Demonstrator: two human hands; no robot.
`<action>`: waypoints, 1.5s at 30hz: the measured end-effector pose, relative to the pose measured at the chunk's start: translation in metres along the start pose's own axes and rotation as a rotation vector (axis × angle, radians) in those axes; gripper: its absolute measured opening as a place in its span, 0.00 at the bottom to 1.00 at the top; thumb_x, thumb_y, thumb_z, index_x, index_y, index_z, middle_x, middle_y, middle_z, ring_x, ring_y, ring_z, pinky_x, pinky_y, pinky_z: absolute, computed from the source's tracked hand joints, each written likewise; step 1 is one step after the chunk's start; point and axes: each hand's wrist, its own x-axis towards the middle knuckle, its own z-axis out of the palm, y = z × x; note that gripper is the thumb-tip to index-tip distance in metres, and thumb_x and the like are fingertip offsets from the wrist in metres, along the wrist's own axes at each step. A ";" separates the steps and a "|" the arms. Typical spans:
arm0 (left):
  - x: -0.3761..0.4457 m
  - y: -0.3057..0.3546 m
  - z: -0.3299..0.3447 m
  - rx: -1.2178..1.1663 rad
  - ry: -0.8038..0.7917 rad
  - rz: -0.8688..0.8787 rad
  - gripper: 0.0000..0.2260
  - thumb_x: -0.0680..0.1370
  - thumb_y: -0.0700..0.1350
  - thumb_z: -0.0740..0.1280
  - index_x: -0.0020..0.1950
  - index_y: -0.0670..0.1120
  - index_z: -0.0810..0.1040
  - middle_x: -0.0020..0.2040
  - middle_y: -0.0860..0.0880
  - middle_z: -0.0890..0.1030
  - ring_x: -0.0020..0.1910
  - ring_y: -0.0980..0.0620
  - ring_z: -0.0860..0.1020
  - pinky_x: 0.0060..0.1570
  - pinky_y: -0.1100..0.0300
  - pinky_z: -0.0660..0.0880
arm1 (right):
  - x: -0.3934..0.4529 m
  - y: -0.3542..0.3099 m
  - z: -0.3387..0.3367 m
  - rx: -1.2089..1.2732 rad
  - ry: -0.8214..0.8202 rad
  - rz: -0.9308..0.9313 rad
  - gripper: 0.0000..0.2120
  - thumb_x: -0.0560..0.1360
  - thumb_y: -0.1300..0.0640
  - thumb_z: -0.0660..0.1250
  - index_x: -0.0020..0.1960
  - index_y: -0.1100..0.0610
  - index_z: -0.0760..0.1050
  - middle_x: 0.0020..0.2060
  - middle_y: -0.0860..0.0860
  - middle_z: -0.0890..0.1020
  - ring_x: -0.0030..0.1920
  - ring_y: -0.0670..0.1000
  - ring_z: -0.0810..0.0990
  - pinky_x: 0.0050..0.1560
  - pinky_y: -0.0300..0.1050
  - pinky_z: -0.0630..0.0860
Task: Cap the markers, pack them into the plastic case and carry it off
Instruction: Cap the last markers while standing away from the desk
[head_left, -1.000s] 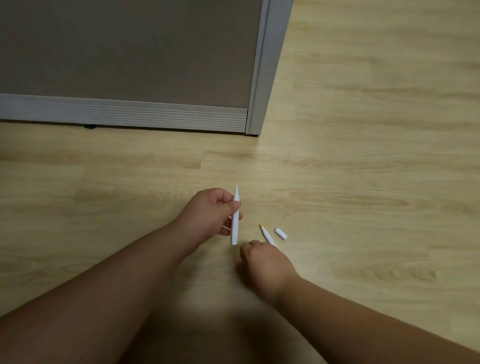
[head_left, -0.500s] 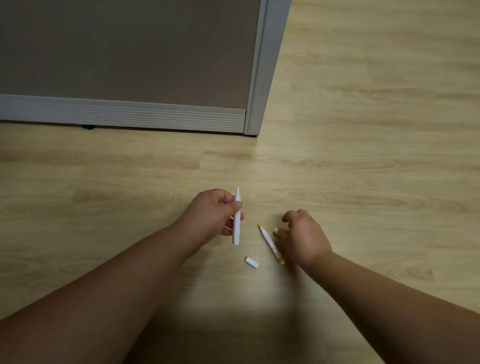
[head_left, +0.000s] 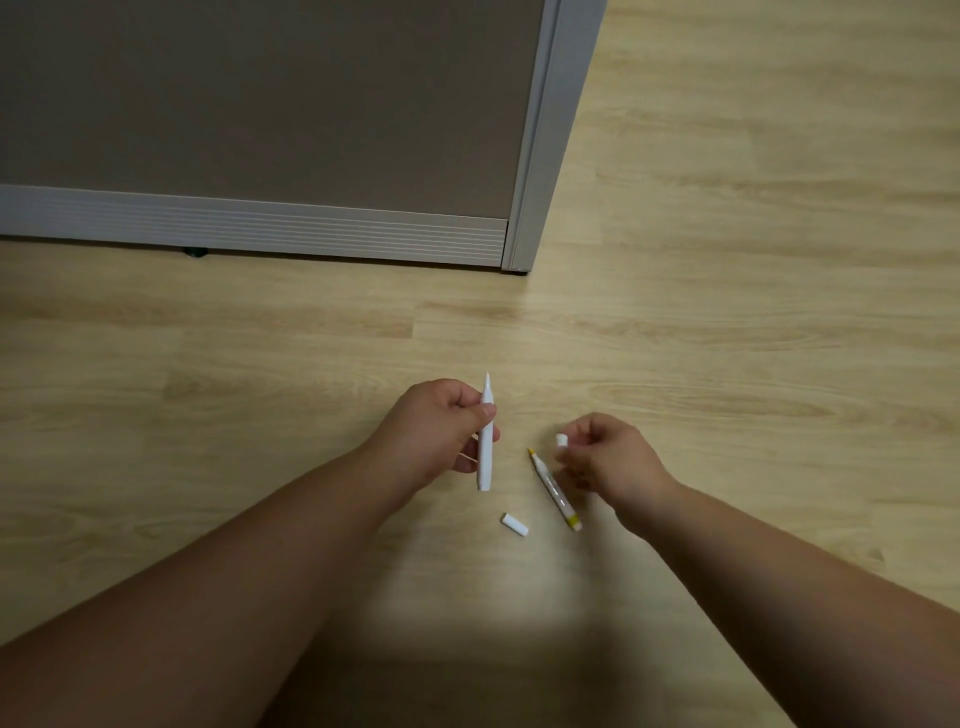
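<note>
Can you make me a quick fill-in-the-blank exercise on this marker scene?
1. The left hand grips a ____ marker.
2. The right hand pinches a small white ____.
3. The yellow-tipped marker lies on the wooden ____.
4. A second white cap lies ____ the two forearms.

Missing words: white; cap; floor; between

White marker (head_left: 485, 435) upright, uncapped – yellow-tipped marker (head_left: 554, 489) flat on floor, loose cap (head_left: 515, 524) beside; second cap (head_left: 561, 440) lifted.

white marker (head_left: 485, 439), yellow-tipped marker (head_left: 553, 488), white caps (head_left: 515, 524), pale wood-grain floor (head_left: 727, 312), grey-brown partition (head_left: 260, 104).
</note>
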 end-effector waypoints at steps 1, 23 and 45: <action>0.000 0.001 0.000 -0.006 0.000 0.003 0.06 0.81 0.43 0.67 0.52 0.40 0.81 0.44 0.44 0.86 0.38 0.50 0.83 0.44 0.50 0.82 | -0.007 -0.012 0.001 0.204 -0.107 0.062 0.05 0.73 0.67 0.70 0.45 0.59 0.77 0.34 0.54 0.80 0.32 0.51 0.78 0.33 0.45 0.74; -0.007 0.012 -0.017 -0.088 -0.011 0.048 0.07 0.81 0.43 0.67 0.53 0.41 0.80 0.42 0.44 0.87 0.39 0.49 0.85 0.40 0.53 0.82 | -0.048 -0.077 0.029 0.444 -0.477 0.193 0.04 0.74 0.69 0.68 0.48 0.64 0.79 0.39 0.57 0.83 0.38 0.50 0.82 0.45 0.44 0.83; -0.018 0.008 -0.009 0.168 -0.078 0.128 0.03 0.79 0.41 0.68 0.51 0.45 0.82 0.44 0.47 0.86 0.48 0.48 0.85 0.49 0.48 0.82 | -0.038 -0.091 0.015 0.319 0.009 -0.233 0.12 0.71 0.69 0.72 0.52 0.59 0.77 0.31 0.51 0.80 0.38 0.53 0.83 0.36 0.47 0.77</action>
